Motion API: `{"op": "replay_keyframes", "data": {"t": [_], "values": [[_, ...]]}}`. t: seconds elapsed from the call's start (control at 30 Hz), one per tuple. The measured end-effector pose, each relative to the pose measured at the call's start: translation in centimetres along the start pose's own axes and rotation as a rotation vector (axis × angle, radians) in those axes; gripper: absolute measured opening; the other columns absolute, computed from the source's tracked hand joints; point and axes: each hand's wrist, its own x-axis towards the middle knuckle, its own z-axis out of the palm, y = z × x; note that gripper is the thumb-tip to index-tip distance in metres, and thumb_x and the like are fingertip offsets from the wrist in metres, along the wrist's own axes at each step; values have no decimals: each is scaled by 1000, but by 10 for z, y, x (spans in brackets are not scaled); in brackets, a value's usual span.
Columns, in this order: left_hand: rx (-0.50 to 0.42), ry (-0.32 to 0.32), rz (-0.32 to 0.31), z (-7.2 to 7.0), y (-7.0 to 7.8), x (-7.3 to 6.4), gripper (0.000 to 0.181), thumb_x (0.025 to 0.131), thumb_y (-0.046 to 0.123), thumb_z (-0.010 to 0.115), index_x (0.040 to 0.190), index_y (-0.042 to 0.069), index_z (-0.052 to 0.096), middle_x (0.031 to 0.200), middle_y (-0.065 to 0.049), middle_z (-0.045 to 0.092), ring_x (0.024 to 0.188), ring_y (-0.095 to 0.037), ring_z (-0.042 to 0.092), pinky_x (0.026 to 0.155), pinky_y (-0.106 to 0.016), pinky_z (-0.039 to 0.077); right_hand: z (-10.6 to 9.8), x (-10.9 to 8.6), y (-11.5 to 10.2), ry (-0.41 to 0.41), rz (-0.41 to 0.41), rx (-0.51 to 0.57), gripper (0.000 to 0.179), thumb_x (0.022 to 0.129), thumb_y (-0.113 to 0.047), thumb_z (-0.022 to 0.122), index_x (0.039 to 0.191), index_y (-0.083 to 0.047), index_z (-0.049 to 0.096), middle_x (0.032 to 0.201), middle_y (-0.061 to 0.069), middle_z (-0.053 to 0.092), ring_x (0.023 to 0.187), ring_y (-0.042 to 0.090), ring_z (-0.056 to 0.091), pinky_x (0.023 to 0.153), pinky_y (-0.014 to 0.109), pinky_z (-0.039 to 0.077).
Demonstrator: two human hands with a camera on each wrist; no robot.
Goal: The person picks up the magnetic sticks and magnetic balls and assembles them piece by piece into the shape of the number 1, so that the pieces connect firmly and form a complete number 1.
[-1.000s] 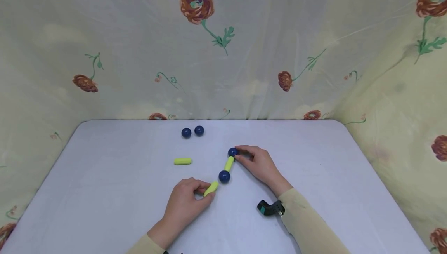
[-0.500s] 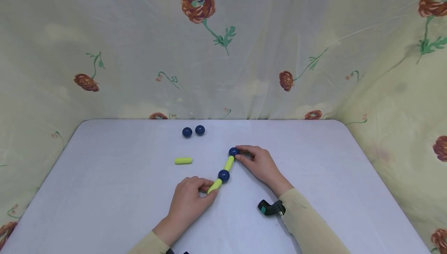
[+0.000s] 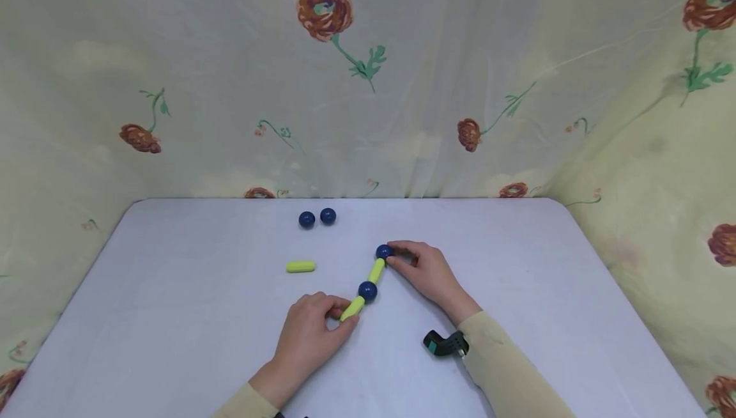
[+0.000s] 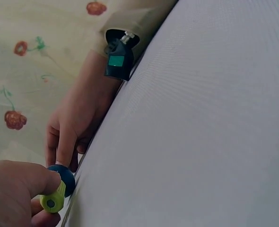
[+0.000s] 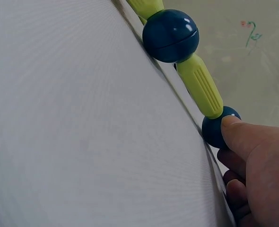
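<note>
On the table a chain of blue balls and yellow-green rods runs slantwise between the hands. My right hand (image 3: 428, 274) pinches the far blue ball (image 5: 215, 128) between thumb and fingers. From that ball a ridged yellow-green rod (image 5: 199, 85) leads to the middle blue ball (image 3: 368, 291). A second yellow-green rod (image 3: 352, 309) touches the middle ball at its other side. My left hand (image 3: 313, 335) pinches this rod; in the left wrist view its end face (image 4: 50, 203) shows a dark round spot.
Two loose blue balls, a left one (image 3: 307, 220) and a right one (image 3: 328, 216), lie near the table's back edge. A single yellow-green rod (image 3: 301, 266) lies left of the chain. Flowered cloth (image 3: 425, 85) hangs behind the white table (image 3: 172, 316).
My left hand has moved slightly right and away from me, bringing its rod against the middle blue ball. The right hand stays in place on the far ball.
</note>
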Motion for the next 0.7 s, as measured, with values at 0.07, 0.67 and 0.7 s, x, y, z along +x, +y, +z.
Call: {"op": "replay_keyframes", "data": {"t": [0.07,0.67,0.7], "values": [[0,3,7,0,-1,0,26,83,41,78,101,22,76,75,19,55,68,-6,44,65,-26,37,0,-1,0,6,-1,-5,34,94,-39,69,125,-24,68,114,-7,68,79,11,56,69,31,48],[-20,-10,-21,2,-1,0,24,83,40,79,99,23,76,73,20,54,68,-6,44,66,-28,36,-6,-33,-22,0,55,131,34,90,-43,71,118,-24,70,105,-11,67,91,7,61,78,31,52],[-19,-10,-19,1,-1,1,24,83,40,78,100,24,76,73,20,54,68,-6,44,66,-28,36,-6,-35,-25,-7,50,135,33,90,-42,72,118,-24,70,104,-11,67,90,7,61,77,31,52]]}}
